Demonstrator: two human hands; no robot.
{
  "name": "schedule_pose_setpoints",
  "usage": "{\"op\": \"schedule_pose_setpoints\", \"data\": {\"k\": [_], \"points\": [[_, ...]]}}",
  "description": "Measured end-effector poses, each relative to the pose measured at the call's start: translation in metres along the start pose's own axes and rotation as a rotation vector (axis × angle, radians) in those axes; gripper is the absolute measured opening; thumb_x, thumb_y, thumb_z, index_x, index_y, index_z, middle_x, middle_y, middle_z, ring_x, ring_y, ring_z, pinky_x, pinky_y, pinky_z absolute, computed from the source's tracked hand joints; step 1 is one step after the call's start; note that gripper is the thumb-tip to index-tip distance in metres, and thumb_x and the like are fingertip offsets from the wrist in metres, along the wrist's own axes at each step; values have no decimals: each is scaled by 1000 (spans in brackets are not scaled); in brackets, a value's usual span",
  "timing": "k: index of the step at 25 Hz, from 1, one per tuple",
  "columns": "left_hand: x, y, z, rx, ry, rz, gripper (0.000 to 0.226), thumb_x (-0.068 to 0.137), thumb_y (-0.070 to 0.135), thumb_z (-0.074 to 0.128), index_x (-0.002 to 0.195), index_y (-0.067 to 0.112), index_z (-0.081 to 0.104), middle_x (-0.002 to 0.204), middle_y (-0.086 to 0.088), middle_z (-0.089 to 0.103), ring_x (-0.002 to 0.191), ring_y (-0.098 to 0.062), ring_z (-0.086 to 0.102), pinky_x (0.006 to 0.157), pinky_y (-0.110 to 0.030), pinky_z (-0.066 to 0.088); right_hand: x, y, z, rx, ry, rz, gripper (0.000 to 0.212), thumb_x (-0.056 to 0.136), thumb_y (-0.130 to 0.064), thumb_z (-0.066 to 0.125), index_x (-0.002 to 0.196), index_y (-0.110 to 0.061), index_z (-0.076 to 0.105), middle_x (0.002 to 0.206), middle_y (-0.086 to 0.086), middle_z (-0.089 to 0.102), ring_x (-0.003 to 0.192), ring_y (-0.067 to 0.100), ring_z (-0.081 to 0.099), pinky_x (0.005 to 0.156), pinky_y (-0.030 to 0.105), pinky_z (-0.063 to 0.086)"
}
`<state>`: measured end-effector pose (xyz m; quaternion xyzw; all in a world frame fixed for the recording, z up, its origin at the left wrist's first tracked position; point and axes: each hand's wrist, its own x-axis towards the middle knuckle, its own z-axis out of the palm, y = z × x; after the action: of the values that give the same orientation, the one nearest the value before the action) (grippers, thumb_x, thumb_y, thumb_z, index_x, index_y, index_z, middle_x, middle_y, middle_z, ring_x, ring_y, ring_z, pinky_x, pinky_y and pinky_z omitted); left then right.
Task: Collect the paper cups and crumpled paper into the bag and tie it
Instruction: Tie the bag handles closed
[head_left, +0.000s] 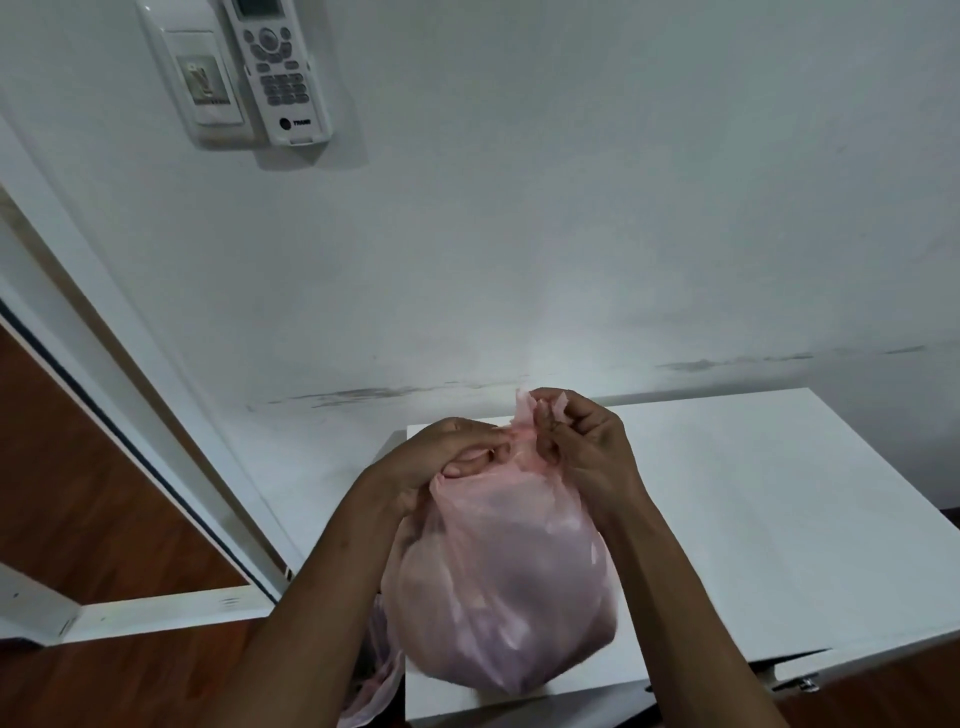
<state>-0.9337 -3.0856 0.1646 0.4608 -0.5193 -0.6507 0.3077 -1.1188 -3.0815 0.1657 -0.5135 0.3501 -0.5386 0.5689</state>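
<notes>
Forearms reached forward over a full pink bag (498, 582) standing near the white table's (753, 519) left front corner. Left hand (441, 462) and right hand (582, 447) each pinched the gathered neck; tying looked underway, needing a firm pull apart. Beyond, open tabletop met the wall.

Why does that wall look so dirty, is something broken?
Nothing looks broken. The white wall has dark scuff streaks just above the white table. The left hand and right hand pinch the pink plastic bag at its neck.
</notes>
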Motion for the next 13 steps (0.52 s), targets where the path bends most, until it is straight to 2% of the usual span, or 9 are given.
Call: {"op": "schedule_pose_setpoints", "data": {"k": [2, 4, 6, 7, 9, 10, 13], "points": [[3, 4, 0, -97, 78, -43, 27, 85, 29, 67, 60, 17, 63, 42, 7, 31, 39, -5, 24, 43, -18, 28, -1, 0, -7, -173, -73, -75, 19, 96, -20, 61, 84, -16, 76, 68, -11, 66, 55, 7, 49, 57, 17, 41], [6, 5, 2, -189, 124, -31, 30, 87, 21, 65, 57, 19, 63, 45, 7, 37, 42, -6, 31, 46, -19, 30, 0, 2, -13, -482, -75, -221, 20, 95, -8, 61, 86, -16, 77, 84, -8, 72, 69, 3, 62, 67, 15, 44], [7, 7, 4, -250, 150, 4, 25, 90, 21, 64, 67, 13, 72, 50, 3, 51, 45, -8, 44, 49, -18, 38, 0, 6, -13, -793, 7, -383, 28, 85, 8, 63, 88, -15, 78, 93, -10, 64, 79, -1, 62, 70, 9, 42], [6, 8, 4, -295, 139, 5, 26, 92, 25, 62, 77, 9, 76, 57, -1, 60, 50, -11, 53, 51, -19, 44, 0, 9, -12, -863, 68, -407, 30, 82, 11, 63, 88, -14, 78, 93, -14, 58, 79, -2, 59, 69, 8, 41], [7, 8, 9, -366, 105, -20, 37, 99, 32, 54, 95, 2, 76, 82, -15, 73, 71, -22, 70, 62, -25, 55, -3, 14, -7, -850, 178, -379, 26, 81, 9, 64, 91, -11, 76, 88, -17, 49, 78, -3, 56, 65, 14, 42], [8, 6, 12, -375, 113, -22, 38, 101, 32, 51, 101, 1, 74, 92, -19, 74, 80, -26, 72, 69, -29, 57, -5, 17, -4, -856, 232, -400, 25, 81, 8, 65, 92, -12, 77, 86, -17, 47, 77, -1, 55, 63, 19, 43], [13, 2, 19, -365, 205, -24, 20, 96, 25, 61, 100, 9, 72, 95, -14, 72, 81, -24, 67, 81, -34, 53, -7, 24, 5, -870, 343, -512, 21, 79, 0, 71, 92, -15, 79, 81, -8, 46, 69, 5, 49, 58, 23, 43]]}}
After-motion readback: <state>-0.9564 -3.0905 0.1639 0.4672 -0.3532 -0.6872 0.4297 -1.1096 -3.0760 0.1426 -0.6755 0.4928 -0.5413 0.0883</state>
